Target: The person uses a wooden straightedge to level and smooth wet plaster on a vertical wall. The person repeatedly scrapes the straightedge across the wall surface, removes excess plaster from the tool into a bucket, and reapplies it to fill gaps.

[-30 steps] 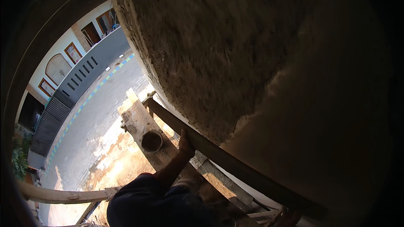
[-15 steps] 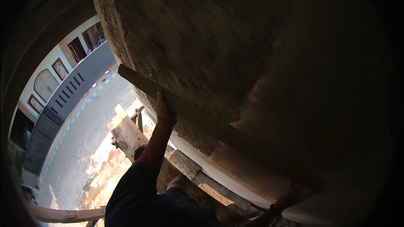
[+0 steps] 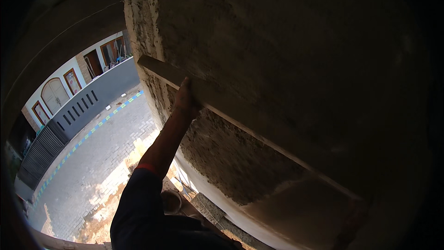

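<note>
A long, straight screed board (image 3: 266, 138) lies slantwise across a rough, dark plastered wall (image 3: 277, 55), its upper left end close to the wall's corner edge. My left hand (image 3: 187, 101) is closed around the board's lower edge, not far from that end. In deep shadow at the lower right, my right hand (image 3: 355, 216) grips the other end; its fingers show only dimly. Below the board, part of the wall has coarse wet plaster (image 3: 226, 157), bordered by a smoother patch (image 3: 296, 208).
A round bucket (image 3: 171, 202) stands beneath my left arm, near a grey block ledge (image 3: 208, 207) along the wall's foot. Far below on the left are a paved yard (image 3: 106, 134), a grey boundary wall (image 3: 108, 75) and a slatted gate (image 3: 42, 155).
Both hands have carried the screed board upward over the wall, baring more coarse plaster beneath it. My view has shifted, and the bucket now shows.
</note>
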A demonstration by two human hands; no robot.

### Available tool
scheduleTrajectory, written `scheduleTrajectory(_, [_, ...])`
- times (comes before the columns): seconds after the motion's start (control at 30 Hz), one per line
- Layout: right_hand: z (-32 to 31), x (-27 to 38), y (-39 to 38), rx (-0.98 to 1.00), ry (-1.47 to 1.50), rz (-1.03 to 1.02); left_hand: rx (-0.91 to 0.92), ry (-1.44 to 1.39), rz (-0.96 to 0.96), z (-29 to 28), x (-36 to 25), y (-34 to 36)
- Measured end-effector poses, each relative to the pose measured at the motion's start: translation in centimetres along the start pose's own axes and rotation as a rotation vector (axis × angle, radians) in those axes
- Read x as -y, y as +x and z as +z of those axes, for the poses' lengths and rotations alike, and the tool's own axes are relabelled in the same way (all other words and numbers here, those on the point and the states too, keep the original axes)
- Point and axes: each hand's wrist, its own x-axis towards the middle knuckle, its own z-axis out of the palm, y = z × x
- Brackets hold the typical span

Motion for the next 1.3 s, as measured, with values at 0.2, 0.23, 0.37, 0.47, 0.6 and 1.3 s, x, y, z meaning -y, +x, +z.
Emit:
scheduleTrajectory(0.2, [-0.6,-0.2,3.6,-0.112,-0.056,-0.183,-0.048,0.135,-0.001,1.3,-1.8,3.5])
scheduleTrajectory(0.23, [0.0,-0.7,2.8,-0.046,-0.078,-0.174,-0.034,0.133,-0.004,1.2,-1.6,4.0])
scheduleTrajectory(0.37, [1.9,0.7,1.5,0.335,-0.015,0.095,0.077,0.165,-0.002,0.0,0.5,4.6])
scheduleTrajectory(0.47, [3.1,0.1,0.4,0.570,0.043,0.281,-0.005,0.160,0.026,-1.2,1.1,4.8])
scheduleTrajectory(0.6, [4.9,-2.7,-0.8,0.342,0.163,0.088,-0.062,0.110,0.035,-1.6,2.9,4.9])
scheduleTrajectory(1.3, [3.5,4.4,5.6,0.042,-0.121,-0.079,-0.149,0.205,0.374,-0.7,-8.2,13.6])
